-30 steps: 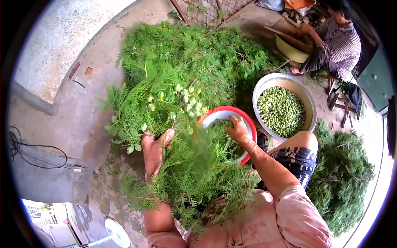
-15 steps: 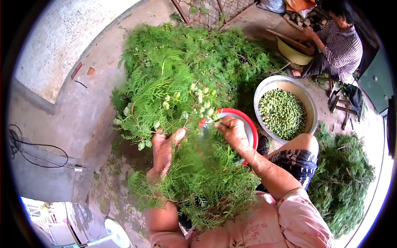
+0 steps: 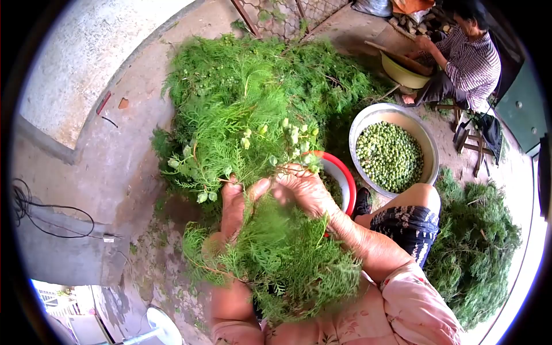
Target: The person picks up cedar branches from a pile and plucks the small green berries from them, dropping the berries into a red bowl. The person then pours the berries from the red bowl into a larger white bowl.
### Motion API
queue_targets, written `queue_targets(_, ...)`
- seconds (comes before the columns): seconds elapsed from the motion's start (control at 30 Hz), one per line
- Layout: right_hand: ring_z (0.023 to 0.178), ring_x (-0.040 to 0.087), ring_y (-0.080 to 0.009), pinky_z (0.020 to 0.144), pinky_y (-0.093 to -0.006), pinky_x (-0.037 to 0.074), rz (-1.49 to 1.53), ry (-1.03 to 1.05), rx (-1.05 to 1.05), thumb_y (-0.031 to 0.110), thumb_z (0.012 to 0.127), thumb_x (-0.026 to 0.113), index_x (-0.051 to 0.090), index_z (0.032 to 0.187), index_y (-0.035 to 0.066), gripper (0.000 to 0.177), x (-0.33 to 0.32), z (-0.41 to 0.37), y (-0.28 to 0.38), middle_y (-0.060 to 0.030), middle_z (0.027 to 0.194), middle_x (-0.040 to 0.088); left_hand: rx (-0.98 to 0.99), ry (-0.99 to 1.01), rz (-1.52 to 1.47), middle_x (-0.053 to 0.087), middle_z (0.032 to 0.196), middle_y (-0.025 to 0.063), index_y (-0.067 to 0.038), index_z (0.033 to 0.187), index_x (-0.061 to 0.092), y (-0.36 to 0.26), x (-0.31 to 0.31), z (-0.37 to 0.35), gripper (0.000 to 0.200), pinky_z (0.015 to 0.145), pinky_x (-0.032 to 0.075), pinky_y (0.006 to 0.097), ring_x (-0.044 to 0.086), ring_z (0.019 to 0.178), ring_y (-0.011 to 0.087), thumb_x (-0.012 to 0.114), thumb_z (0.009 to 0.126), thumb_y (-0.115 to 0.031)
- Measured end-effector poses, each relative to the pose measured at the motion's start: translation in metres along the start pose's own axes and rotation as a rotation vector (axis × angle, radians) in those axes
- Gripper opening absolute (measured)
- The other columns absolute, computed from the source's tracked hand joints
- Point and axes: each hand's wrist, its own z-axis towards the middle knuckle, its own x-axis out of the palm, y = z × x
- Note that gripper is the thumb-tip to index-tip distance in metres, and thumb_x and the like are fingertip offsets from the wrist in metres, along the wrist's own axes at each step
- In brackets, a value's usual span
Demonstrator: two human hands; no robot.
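Branch (image 3: 253, 155) lies within left hand's (image 3: 237, 201) grip

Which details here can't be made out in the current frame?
Right hand's grip, head view: blur and its own fingers hide whether it pinches a pod or only stem.
Red-rimmed basin's contents, head view: mostly covered by the right hand and greenery.
Yellow tub's contents, head view: too small and dark.
White fan, head view: cut off by the lower edge.
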Motion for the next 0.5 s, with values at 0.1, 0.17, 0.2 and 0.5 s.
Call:
queue_targets(0.1,0.058,0.058,-0.0149,0.05,-0.0255,0.05,0.101,-0.136,0.015,0.008,0.09,0.051,0.053,0.096,0.001,0.01,-0.019,0.004,0.006,-0.0091,0.076,0.061,-0.019,-0.182,0.076,0.064,0.082,0.01,0.001,0.095,0.059,-0.003,-0.017,-0.002,0.018,0.057,0.049,0.0262,0.062,0.067,0.0173,0.063,0.08,-0.006)
queue_targets(0.17,0.061,0.058,-0.0152,0.054,-0.0255,0.05,0.19,-0.147,-0.098,0.009,0.089,0.052,0.053,0.097,0.001,0.01,-0.041,0.011,0.001,-0.0073,0.078,0.06,-0.079,-0.111,0.161,0.061,0.077,0.0052,0.0,0.101,0.058,0.02,-0.084,0.006,0.026,0.054,0.043,0.024,0.056,0.061,0.0144,0.064,0.081,-0.016)
queue_targets(0.2,0.066,0.059,-0.0146,0.057,-0.0266,0.049,0.192,-0.131,-0.133,0.01,0.09,0.052,0.056,0.095,0.004,0.009,-0.041,0.011,-0.001,-0.0051,0.078,0.06,-0.097,-0.06,0.111,0.058,0.074,0.0027,-0.001,0.105,0.058,0.026,-0.106,0.007,0.032,0.054,0.042,0.0237,0.053,0.061,0.0134,0.063,0.082,-0.023)
queue_targets(0.5,0.065,0.056,-0.0083,0.049,-0.021,0.041,-0.215,-0.056,0.018,0.029,0.086,0.06,0.058,0.099,0.006,0.027,-0.036,0.008,-0.013,-0.0002,0.083,0.06,-0.342,0.969,-0.452,0.051,0.094,0.0089,-0.022,0.133,0.035,0.064,-0.227,0.056,0.059,0.066,0.045,0.0286,0.051,0.083,0.0176,0.048,0.085,-0.052)
